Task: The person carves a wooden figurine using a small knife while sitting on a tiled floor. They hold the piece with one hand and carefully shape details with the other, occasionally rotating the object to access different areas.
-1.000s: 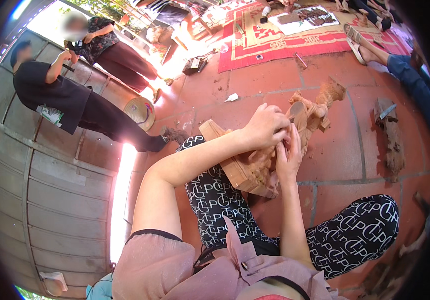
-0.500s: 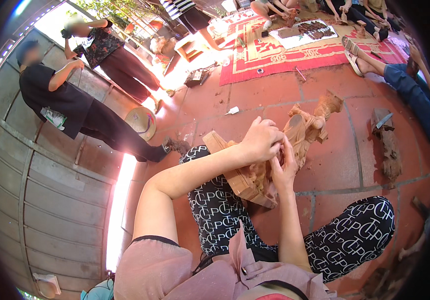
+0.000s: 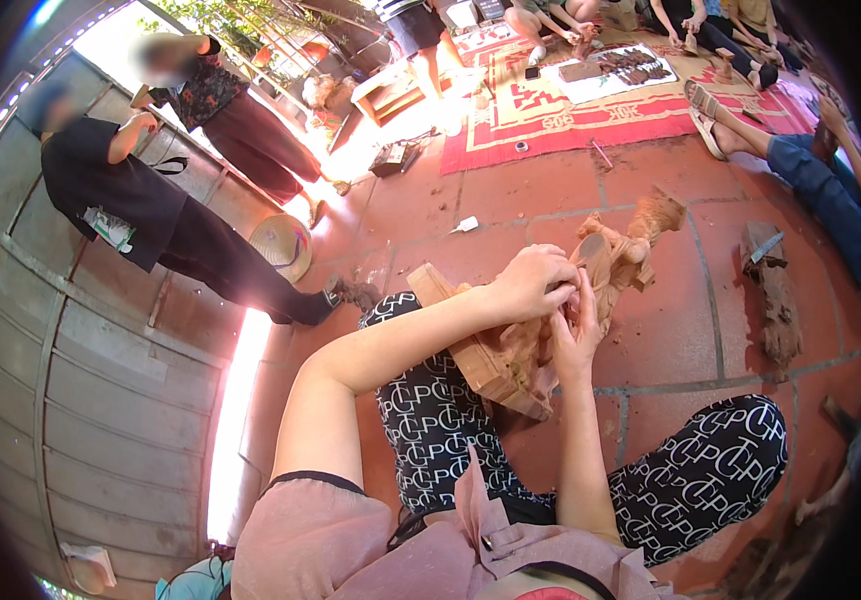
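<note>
Two hands close on a wooden carving (image 3: 550,330) resting across the lap.

Left hand (image 3: 530,283) grips its top; right hand (image 3: 578,335) clasps the side just below, fingers curled shut.

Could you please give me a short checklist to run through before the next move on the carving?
1. Left hand on the carving: ok, it wraps over the top of the wood.
2. Right hand on the carving: ok, its fingers press against the wood just below the left hand.
3. Carving supported: ok, its flat base rests against the left thigh, tilted, with the figure end pointing away.
4. Tool in hand: cannot tell, the fingers hide whatever is between them.
5. Floor ahead: ok, the log lies apart to the right on the tiles.
6. Bystanders: ok, the two standing people are well off to the left.
</note>
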The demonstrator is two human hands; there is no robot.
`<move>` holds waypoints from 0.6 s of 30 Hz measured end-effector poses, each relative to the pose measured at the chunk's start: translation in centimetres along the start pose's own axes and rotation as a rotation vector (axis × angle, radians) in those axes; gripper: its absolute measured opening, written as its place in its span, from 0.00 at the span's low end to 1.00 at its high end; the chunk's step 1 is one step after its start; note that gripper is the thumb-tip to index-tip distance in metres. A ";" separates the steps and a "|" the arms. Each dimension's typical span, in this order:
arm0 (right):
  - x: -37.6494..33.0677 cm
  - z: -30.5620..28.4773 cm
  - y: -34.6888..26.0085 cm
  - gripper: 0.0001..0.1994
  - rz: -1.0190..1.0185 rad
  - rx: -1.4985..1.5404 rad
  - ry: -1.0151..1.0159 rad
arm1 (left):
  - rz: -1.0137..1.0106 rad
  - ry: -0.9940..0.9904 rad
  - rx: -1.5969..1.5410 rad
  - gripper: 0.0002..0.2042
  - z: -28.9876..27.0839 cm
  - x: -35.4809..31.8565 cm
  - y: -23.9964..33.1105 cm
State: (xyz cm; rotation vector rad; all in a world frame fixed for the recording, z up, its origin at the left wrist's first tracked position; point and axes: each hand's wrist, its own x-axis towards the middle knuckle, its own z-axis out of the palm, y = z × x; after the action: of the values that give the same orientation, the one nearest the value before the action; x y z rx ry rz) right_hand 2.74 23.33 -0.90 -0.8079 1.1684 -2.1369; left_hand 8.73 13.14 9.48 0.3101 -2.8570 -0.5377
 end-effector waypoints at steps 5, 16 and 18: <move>-0.1 -0.2 1.3 0.33 -0.187 -0.349 -0.050 | -0.110 0.001 0.210 0.07 -0.1 -0.9 0.3; -0.4 0.6 0.0 0.34 -0.011 -0.176 -0.058 | -0.102 0.030 0.114 0.08 -0.1 -0.6 0.1; -0.1 0.4 0.0 0.34 -0.039 -0.067 -0.021 | -0.076 0.037 0.043 0.08 0.2 -0.3 -0.2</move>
State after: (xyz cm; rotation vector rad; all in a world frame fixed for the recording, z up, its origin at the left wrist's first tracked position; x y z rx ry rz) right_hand 3.04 23.19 -0.74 -0.8877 1.2283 -2.1256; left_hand 9.01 13.10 9.17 0.4328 -2.8331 -0.4795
